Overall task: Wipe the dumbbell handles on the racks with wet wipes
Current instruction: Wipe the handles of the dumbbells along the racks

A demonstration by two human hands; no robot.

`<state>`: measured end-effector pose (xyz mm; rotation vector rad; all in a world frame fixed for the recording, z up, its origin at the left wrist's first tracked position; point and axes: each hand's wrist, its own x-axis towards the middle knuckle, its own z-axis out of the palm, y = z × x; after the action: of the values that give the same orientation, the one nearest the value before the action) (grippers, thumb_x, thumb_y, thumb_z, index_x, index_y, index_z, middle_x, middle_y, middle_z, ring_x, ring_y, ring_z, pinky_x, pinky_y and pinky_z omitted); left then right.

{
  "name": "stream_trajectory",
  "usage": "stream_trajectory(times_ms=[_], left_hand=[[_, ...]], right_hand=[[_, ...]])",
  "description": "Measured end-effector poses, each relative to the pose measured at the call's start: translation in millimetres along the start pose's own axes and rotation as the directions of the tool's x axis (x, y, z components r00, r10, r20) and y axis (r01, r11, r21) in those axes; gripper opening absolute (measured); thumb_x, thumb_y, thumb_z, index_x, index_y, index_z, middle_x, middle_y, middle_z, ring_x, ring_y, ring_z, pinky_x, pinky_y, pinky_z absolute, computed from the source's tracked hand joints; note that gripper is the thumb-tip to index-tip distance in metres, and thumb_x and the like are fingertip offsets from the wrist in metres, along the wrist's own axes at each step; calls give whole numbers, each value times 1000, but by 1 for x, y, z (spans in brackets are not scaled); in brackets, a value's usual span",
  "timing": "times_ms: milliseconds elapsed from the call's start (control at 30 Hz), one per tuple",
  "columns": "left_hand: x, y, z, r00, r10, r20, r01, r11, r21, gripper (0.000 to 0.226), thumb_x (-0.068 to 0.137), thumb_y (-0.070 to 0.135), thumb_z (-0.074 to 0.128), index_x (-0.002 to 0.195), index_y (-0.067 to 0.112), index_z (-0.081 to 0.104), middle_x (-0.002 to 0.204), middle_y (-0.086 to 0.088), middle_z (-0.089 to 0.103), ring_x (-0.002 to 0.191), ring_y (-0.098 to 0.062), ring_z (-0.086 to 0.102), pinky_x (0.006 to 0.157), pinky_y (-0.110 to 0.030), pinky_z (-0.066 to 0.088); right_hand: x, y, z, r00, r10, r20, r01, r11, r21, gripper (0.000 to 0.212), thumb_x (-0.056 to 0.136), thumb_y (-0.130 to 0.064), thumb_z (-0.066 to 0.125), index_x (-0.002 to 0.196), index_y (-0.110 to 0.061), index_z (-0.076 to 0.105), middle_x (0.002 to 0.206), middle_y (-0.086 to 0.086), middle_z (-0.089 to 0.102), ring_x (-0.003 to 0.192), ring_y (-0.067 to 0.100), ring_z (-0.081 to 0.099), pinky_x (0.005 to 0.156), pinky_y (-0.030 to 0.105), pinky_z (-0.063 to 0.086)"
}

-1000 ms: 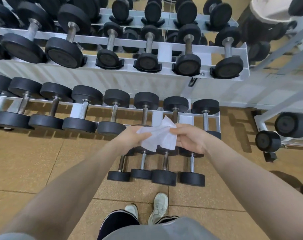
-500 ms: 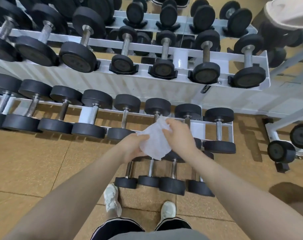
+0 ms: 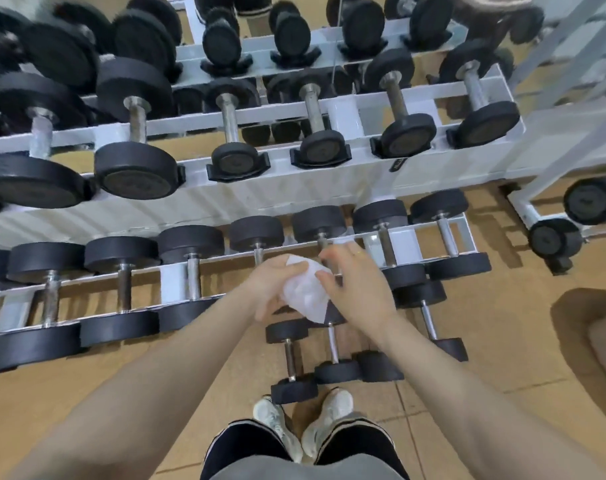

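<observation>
The step in hand appears to be preparation of the wet wipe (image 3: pixel 303 292), not wiping: no handle is in contact with it. The left hand (image 3: pixel 270 289) grips the wipe from the left side with curled fingers. The right hand (image 3: pixel 355 289) meets it from the right, with its fingertips (image 3: pixel 324 280) pinching the wipe's edge; motion blur hides the exact finger layout. Both hands hold the wipe in the air above the right part of the lower rack (image 3: pixel 176 285).

The wipe is white, slightly translucent and bunched into a loose wad, not spread flat.

The next move likely calls for shaping the wipe into a pad, then lowering it onto a chrome handle and closing one hand around that handle. The nearest candidates are the lower-rack handles (image 3: pixel 384 244) just beyond the hands. The upper rack (image 3: pixel 357 116) carries further dumbbells with bare metal handles. Several small dumbbells (image 3: pixel 291 358) lie on the floor near the person's shoes (image 3: pixel 329 410).
</observation>
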<state>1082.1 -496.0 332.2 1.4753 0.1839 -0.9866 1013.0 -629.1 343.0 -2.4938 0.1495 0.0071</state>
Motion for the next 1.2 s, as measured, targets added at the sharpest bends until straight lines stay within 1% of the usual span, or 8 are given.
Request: stream_trajectory(times_ms=[167,333,467,533,600,800,967,1200], left_hand=[[9,21,-4,994,51,98,-62,992,111,21,91,17,55,109,7,57,99,-10,64,90,-22,63,74,-33,55],[16,27,0,971,238,-34,-207,898,390,18,82,9,67,97,13,59,96,-3,64,88,-18,62,70,-22,52],[21,26,15,649,756,82,-432,278,858,15,75,1,67,88,9,65,89,-3,63,82,-18,57,70,-21,44],[35,19,13,498,794,347,-387,-155,909,30,54,-4,78,79,9,69,86,-7,67,78,-27,64,69,-34,50],[46,18,9,505,750,427,-338,-283,897,42,43,-2,85,79,13,70,91,-5,69,87,-26,63,76,-35,48],[83,33,-18,610,465,642,-540,-350,766,38,75,9,63,112,13,66,127,-9,59,115,-30,57,93,-49,47],[112,85,-45,722,502,475,-627,186,756,48,95,8,42,141,17,34,141,10,37,129,-3,34,105,-8,21],[209,165,-83,807,556,199,-454,370,811,36,92,22,53,128,15,51,126,-3,55,115,-20,51,88,-18,32]], right_hand=[[28,22,-24,906,138,399,-281,903,325,24,88,-19,60,110,-9,61,111,5,61,105,20,57,86,30,47],[47,33,-32,894,229,385,-366,868,335,13,91,-21,54,81,-14,53,93,9,59,82,19,57,64,23,46],[67,37,-21,756,400,518,-653,517,553,5,94,-12,51,89,-13,50,99,14,56,72,19,55,50,21,48],[76,40,-16,711,381,590,-683,179,708,13,93,-8,51,106,-9,55,104,15,60,74,19,59,51,21,49],[83,46,-16,720,341,604,-643,1,766,24,94,-10,48,116,-4,56,99,11,65,81,19,62,64,23,50],[110,57,-18,790,254,557,-578,9,816,20,95,-10,46,108,-4,61,87,3,71,82,13,66,72,25,50],[170,51,-10,815,375,441,-485,26,874,18,95,-9,48,102,-2,63,91,8,70,83,17,66,69,24,56],[272,51,-38,851,450,272,-312,14,950,16,97,-17,44,99,-10,59,94,5,61,86,15,58,80,27,47]])
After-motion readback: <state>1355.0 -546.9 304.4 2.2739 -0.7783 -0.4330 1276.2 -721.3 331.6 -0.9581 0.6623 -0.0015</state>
